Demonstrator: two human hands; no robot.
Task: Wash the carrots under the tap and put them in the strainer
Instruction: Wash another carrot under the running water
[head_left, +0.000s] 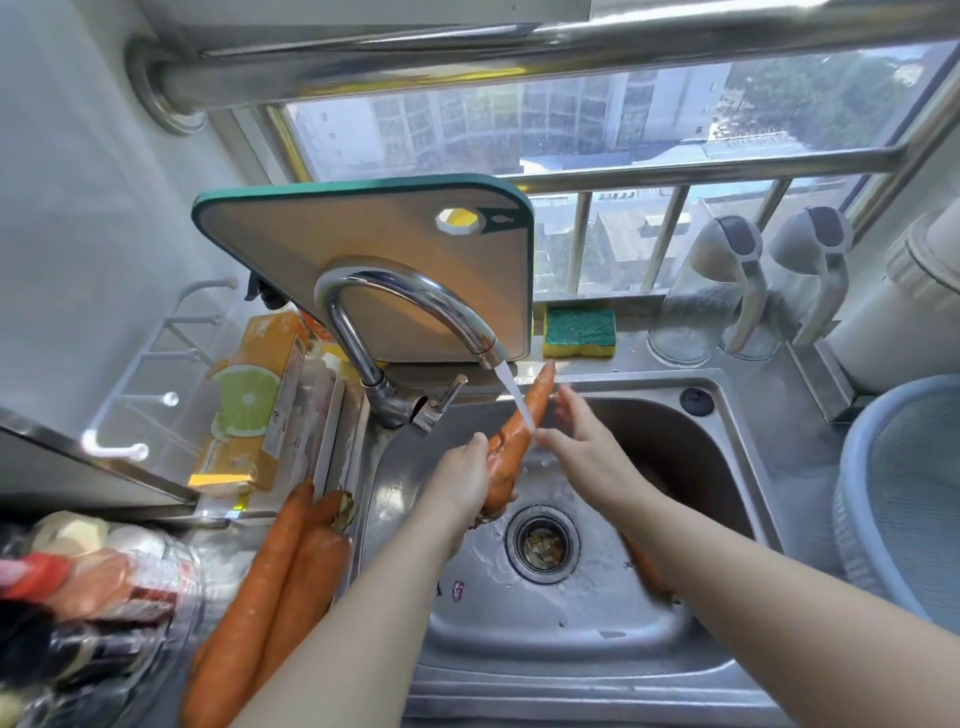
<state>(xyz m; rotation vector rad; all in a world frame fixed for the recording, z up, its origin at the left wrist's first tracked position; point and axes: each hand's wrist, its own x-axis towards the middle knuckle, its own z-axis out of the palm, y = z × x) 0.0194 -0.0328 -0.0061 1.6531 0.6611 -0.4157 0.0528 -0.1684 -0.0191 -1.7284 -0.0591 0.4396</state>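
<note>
Rinsing: long wet orange carrot (519, 436), tip up under the curved chrome tap (395, 306) stream. Left hand (465, 475) curls round its thick end; right hand (582, 436), fingers straight, lies beside the shaft, holding nothing. Risk: wet skin may slip the one-handed hold, dropping it short of the round blue-grey mesh strainer (852, 447).
</note>
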